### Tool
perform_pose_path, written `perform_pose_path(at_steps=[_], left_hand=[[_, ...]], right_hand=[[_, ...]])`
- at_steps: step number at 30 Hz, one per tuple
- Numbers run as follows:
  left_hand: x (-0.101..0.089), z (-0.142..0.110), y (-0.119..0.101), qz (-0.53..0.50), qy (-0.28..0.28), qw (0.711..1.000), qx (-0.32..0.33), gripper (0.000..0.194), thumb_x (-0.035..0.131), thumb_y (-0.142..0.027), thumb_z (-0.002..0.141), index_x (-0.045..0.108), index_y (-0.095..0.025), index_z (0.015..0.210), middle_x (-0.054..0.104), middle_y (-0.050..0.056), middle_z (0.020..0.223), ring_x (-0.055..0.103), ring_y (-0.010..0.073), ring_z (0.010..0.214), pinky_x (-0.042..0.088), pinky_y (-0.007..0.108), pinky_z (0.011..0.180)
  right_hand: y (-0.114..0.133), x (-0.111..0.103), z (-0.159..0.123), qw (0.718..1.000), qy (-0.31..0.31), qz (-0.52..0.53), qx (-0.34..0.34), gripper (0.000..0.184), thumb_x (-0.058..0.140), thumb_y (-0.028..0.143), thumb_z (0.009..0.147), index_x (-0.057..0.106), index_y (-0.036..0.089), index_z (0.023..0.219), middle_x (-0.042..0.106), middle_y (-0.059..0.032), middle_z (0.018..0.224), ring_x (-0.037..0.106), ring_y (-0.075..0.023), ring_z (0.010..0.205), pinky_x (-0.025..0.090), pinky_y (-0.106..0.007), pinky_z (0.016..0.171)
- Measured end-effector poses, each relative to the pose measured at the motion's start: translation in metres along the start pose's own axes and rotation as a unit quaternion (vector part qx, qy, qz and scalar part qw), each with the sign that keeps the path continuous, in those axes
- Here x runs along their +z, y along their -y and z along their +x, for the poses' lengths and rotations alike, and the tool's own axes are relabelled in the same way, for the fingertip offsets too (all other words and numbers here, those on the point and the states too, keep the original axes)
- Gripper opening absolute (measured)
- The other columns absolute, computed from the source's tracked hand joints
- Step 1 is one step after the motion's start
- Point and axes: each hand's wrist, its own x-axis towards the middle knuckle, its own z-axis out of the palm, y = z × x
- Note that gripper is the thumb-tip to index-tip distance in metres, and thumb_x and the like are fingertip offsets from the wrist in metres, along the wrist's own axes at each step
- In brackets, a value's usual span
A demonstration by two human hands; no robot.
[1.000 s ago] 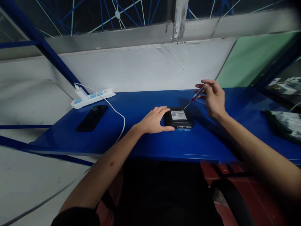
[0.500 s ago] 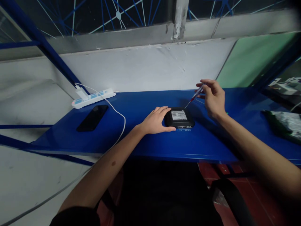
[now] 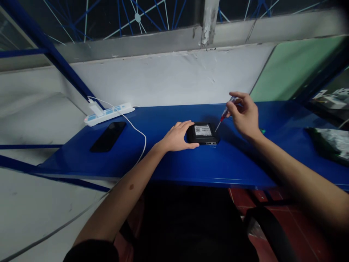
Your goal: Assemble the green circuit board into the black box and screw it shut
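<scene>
A small black electronic box (image 3: pixel 203 139) with a white printed label on top and ports along its near side lies on the blue table (image 3: pixel 191 163). My left hand (image 3: pixel 178 136) grips it by its left end, fingers on the far side and thumb on the near side. Between the fingers of my right hand (image 3: pixel 244 114) is a screwdriver (image 3: pixel 225 112) with a clear and red handle. Its thin shaft slants down to the left, the tip at the box's right end; whether it touches a screw I cannot make out.
A black smartphone (image 3: pixel 108 137) lies at the left of the table. Behind it stands a white power strip (image 3: pixel 109 113) with a charger (image 3: pixel 95 108), whose white cable (image 3: pixel 144 138) crosses the table. A shiny plastic bag (image 3: pixel 334 142) sits at the right. A wall closes off the back.
The box and my left hand have shifted slightly left and away from me. The screwdriver's tip has moved from the box's far edge towards its right end.
</scene>
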Motion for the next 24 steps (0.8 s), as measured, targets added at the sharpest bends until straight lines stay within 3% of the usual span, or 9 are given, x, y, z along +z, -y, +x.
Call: perform_pose_path(at_steps=[6,17,21,24], left_hand=[[0.002,0.0,0.003,-0.006,0.004,1.0,0.001,0.102,0.062,-0.075,0.076,0.031,-0.022,0.157,0.031,0.012,0.165,0.029,0.0394,0.147,0.031,0.059,0.118],[0.002,0.0,0.009,-0.02,0.01,1.0,0.006,0.102,0.063,-0.075,0.076,0.027,-0.027,0.159,0.027,0.01,0.166,0.025,0.0418,0.149,0.027,0.062,0.119],[0.0,0.0,0.006,-0.016,0.019,1.0,-0.008,0.104,0.062,-0.076,0.076,0.026,-0.025,0.16,0.026,0.01,0.167,0.024,0.0412,0.15,0.027,0.061,0.119],[-0.001,-0.001,0.004,-0.015,0.025,1.0,-0.009,0.104,0.061,-0.077,0.076,0.026,-0.025,0.159,0.026,0.01,0.167,0.024,0.0409,0.15,0.029,0.061,0.119]], right_hand=[[0.005,0.004,-0.007,0.999,0.047,0.008,0.005,0.03,0.068,0.041,0.089,0.064,0.031,0.117,0.06,0.0005,0.084,0.063,-0.0134,0.057,0.056,-0.034,0.053],[0.009,0.002,-0.001,0.998,0.022,0.059,0.008,0.021,0.072,0.046,0.087,0.067,0.028,0.097,0.059,0.0013,0.075,0.063,-0.0135,0.064,0.059,-0.029,0.052],[0.014,0.003,-0.003,0.997,0.033,0.063,0.037,0.024,0.066,0.045,0.092,0.065,0.028,0.109,0.072,-0.003,0.089,0.072,-0.0174,0.074,0.059,-0.031,0.056],[0.014,0.004,-0.005,0.996,0.038,0.061,0.045,0.022,0.058,0.047,0.096,0.065,0.028,0.106,0.074,-0.0042,0.098,0.074,-0.0178,0.077,0.059,-0.032,0.059]])
